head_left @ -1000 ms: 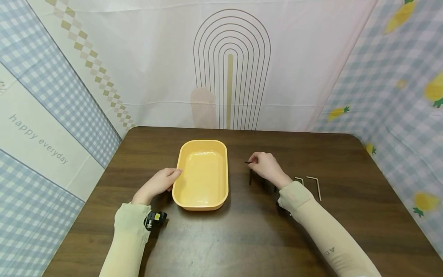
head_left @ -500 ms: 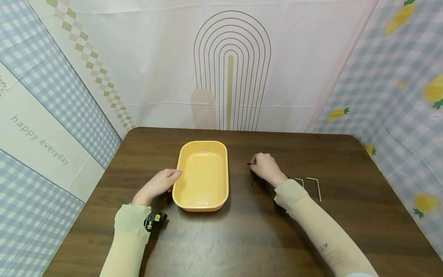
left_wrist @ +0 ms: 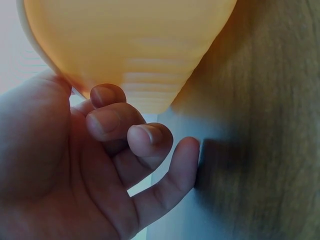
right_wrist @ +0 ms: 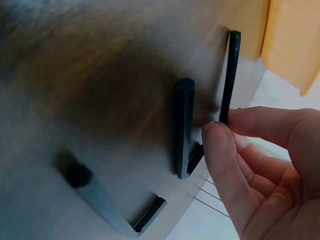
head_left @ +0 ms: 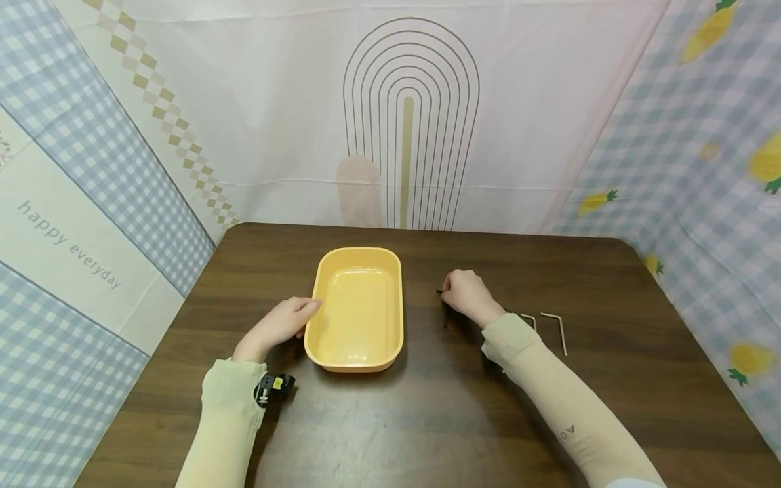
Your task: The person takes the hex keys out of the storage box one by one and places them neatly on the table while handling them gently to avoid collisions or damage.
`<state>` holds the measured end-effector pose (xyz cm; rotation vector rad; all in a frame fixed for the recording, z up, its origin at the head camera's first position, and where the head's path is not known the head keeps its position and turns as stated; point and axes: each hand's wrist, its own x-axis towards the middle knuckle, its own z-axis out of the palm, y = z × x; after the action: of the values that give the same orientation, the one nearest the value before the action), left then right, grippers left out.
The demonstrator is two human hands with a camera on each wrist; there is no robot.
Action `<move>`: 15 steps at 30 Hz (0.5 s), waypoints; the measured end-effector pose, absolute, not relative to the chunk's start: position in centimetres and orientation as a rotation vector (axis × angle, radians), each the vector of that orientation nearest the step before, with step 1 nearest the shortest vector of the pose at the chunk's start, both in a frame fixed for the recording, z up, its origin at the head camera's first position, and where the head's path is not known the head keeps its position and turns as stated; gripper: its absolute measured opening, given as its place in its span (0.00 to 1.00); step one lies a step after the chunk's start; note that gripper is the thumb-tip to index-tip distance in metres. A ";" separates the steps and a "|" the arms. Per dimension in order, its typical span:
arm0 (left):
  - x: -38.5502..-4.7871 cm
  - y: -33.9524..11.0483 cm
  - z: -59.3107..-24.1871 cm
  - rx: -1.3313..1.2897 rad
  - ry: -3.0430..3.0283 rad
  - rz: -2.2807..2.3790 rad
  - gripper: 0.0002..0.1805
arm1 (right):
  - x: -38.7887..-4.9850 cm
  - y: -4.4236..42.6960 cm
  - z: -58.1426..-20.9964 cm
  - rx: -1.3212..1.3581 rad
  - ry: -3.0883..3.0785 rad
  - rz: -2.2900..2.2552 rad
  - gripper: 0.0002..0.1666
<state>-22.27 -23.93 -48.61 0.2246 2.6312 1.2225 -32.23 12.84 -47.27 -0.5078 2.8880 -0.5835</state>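
My left hand (head_left: 283, 322) holds the near-left wall of a yellow rectangular tray (head_left: 356, 312). Its thumb lies over the rim and several fingers curl against the outside, as the left wrist view shows. To the right of the tray, my right hand (head_left: 470, 295) pinches a black hex key (right_wrist: 232, 70) between thumb and forefinger, close to the tabletop. Beside it in the right wrist view lie a second black hex key (right_wrist: 184, 127) and a blurred third black hex key (right_wrist: 107, 207). In the head view, the right hand and sleeve hide most of these.
Two pale metal hex keys (head_left: 562, 335) lie on the dark wooden table (head_left: 378, 434), right of the right forearm; the sleeve partly covers one. A patterned cloth (head_left: 518, 122) hangs behind the table and along both sides.
My right hand has shifted slightly right and towards me, settling lower over the black hex key. The left hand and the tray have stayed in place.
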 end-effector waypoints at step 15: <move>-22.4 -24.0 -48.8 0.253 2.633 1.237 0.26 | -32.0 12.4 -46.8 -0.515 2.902 -0.579 0.02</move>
<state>-22.42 -24.00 -48.78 0.2528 2.6332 1.2372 -32.02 12.42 -46.84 -0.5146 2.9025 -0.5788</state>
